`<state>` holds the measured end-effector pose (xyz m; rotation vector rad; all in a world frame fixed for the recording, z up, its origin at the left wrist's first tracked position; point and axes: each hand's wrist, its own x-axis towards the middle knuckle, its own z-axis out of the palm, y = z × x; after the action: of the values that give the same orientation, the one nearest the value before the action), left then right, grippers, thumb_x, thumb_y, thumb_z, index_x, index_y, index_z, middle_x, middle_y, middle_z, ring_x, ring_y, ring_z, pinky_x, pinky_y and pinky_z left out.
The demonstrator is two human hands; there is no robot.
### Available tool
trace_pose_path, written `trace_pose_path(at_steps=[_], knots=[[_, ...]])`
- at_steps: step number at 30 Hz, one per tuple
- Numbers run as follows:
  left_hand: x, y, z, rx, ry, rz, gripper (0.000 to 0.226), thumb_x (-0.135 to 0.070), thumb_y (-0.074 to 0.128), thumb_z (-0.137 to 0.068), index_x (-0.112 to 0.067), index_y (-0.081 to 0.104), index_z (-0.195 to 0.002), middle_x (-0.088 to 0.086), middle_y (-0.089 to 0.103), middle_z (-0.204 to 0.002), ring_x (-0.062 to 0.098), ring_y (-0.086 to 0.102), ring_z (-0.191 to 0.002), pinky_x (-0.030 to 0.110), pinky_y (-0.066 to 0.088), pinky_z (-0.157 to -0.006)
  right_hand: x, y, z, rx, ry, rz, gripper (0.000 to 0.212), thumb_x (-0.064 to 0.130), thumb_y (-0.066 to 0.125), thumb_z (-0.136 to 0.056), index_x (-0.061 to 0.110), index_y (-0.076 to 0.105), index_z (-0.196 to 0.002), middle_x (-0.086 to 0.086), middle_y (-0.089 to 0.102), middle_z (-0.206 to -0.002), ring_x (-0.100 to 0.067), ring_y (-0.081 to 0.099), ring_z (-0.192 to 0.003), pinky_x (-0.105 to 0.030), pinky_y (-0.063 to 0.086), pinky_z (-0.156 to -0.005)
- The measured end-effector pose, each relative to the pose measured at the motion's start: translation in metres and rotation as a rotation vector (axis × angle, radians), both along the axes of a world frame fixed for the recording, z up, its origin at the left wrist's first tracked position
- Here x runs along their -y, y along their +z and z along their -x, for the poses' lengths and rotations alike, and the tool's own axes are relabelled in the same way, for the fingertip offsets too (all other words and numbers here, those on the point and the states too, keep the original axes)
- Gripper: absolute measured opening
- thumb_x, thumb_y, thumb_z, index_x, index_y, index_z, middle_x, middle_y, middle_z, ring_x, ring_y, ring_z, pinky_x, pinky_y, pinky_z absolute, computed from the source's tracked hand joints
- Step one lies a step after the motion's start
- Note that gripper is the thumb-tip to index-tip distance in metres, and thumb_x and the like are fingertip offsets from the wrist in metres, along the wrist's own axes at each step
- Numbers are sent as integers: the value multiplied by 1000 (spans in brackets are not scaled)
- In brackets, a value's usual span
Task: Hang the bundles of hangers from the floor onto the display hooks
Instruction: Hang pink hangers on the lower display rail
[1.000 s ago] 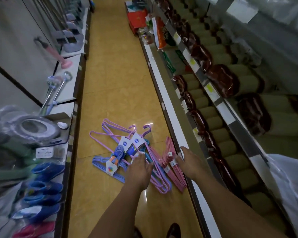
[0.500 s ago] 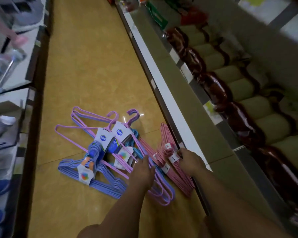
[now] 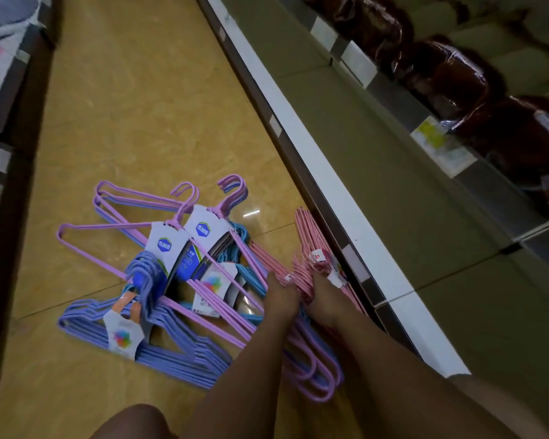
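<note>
Several bundles of hangers lie on the yellow floor. Two purple bundles [image 3: 184, 226] with white and blue labels lie across a blue bundle [image 3: 159, 343] and a light blue one [image 3: 248, 248]. A pink bundle [image 3: 311, 245] lies against the shelf base on the right. My left hand [image 3: 281, 299] reaches down with fingers curled around pink hangers beside the purple ones. My right hand [image 3: 324, 299] grips the pink bundle near its white and red label [image 3: 319, 256]. No display hooks are in view.
A long shelf unit [image 3: 346, 198] with a white edge runs along the right; brown wrapped packs [image 3: 457, 80] sit higher up. A dark shelf base [image 3: 16, 160] borders the aisle on the left. My knee [image 3: 133, 423] shows at the bottom.
The view has dropped closer to the floor. Both hands moved down and together onto the pink hangers and now curl around them.
</note>
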<state>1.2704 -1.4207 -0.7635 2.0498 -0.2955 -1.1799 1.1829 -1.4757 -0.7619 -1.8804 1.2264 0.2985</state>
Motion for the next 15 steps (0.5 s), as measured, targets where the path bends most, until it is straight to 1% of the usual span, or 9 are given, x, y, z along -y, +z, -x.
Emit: trace_pose_path(at_steps=[2,4,6,8,11,13,14,15], knots=[[5,-2,-1,-98,133,49,56,-13,46,-94,-9,25,-146,12,48,-134,37,55,-115,45,46,-99,-4,-2,-4,3,-50,7,73,21,63,-88,16,22,-148,-12,43,-144,-30,49,-125,-42,42,-103],[9,-4,-1,-217,235,72,59,-11,47,-90,-8,26,-145,22,52,-133,40,53,-118,48,45,-101,-6,-3,-7,8,-87,19,76,24,63,-89,14,19,-150,-12,41,-146,-29,48,-126,-39,42,-101],[12,-4,2,-299,274,88,61,-8,48,-89,-8,26,-146,31,48,-135,45,48,-123,51,42,-102,-5,-4,-9,10,-122,42,71,26,62,-90,14,22,-146,-12,45,-142,-29,54,-119,-39,46,-94],[12,1,2,-323,272,103,61,-5,47,-88,-9,27,-145,32,45,-137,46,46,-125,52,42,-101,-2,-3,-9,19,-144,73,68,29,64,-89,17,25,-143,-11,49,-136,-29,57,-114,-38,47,-87],[8,5,-3,-314,249,113,64,0,45,-87,-9,25,-146,32,42,-140,42,52,-117,47,50,-88,1,-1,-9,39,-144,71,68,33,68,-86,19,30,-140,-9,54,-131,-29,57,-114,-38,47,-88],[7,5,-9,-275,225,93,63,2,44,-86,-9,27,-146,28,46,-137,40,54,-115,46,51,-87,1,2,-11,62,-154,80,58,34,68,-85,20,37,-132,-7,59,-124,-27,58,-110,-37,48,-87],[7,7,-11,-255,206,101,60,3,44,-86,-7,31,-144,24,49,-134,35,57,-108,42,51,-82,2,4,-12,76,-164,101,51,34,68,-84,22,41,-126,-5,61,-119,-26,60,-105,-37,49,-85],[7,10,-12,-229,169,114,56,3,44,-88,-6,34,-142,20,52,-129,26,58,-97,35,51,-74,2,6,-13,89,-184,125,47,35,67,-83,22,43,-121,-4,62,-114,-25,60,-101,-37,50,-82]])
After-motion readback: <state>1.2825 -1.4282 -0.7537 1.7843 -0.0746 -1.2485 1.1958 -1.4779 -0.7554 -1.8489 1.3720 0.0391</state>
